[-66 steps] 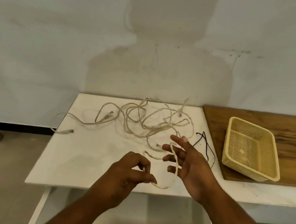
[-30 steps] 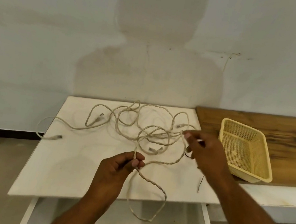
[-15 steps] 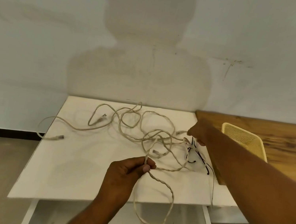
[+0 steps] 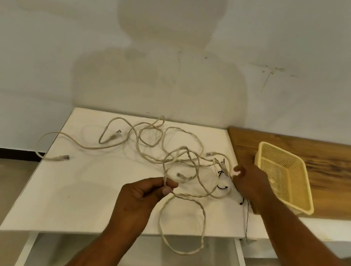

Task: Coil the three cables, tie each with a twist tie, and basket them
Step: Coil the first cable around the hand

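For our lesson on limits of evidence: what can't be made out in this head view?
Head view:
- What the right hand pinches: motion blur.
- Ties: thin, partly behind that hand; count unclear.
- Cables: tangled, so ends cannot be matched.
- Basket left wall: partly behind that hand.

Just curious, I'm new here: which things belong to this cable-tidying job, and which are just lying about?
Job: tangled cables, black twist ties, yellow basket, left hand pinching a cable, right hand.
Just there: white table, wooden board under the basket.
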